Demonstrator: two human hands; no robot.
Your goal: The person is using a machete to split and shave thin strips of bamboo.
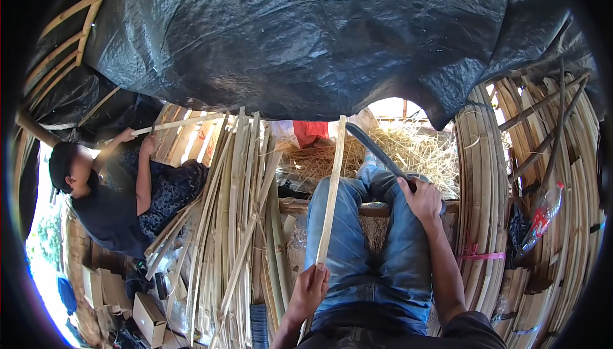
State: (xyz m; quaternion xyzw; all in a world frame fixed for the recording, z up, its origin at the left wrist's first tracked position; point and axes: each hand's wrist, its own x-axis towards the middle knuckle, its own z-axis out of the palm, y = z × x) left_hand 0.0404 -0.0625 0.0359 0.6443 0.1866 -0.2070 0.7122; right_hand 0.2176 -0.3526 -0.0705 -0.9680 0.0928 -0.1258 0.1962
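The open cardboard-brown box (149, 319) stands on the ground at the lower left; what it holds is too dark to tell. More cardboard pieces (93, 288) stand just behind it, beside clear plastic wrapping. On the right, a clear plastic bottle (543, 218) with a red label and red cap leans against upright slats (578, 221); whether anything is in it cannot be told.

The pale bamboo strip (331, 202) slants up from the left hand (311, 291), whose grip is closed, thumb and fingers together, around its near end. The strip passes over the left thigh of the jeans (341, 221), its far end beyond the knees. The right hand (423, 197), above the right knee, has its grip clamped on the handle of a dark knife (373, 148). The blade points forward and left, its tip right by the strip's far end; touching or not, I cannot tell.

A wooden beam (294, 206) crosses behind the legs, with straw (415, 151) past its far edge. Loose slats (236, 221) crowd the left side and a pink-tied bundle (472, 177) bounds the right, leaving open room between strip and knife. Black sheeting (306, 43) hangs low ahead. At far left, a co-worker (108, 202) holds another strip (179, 121).
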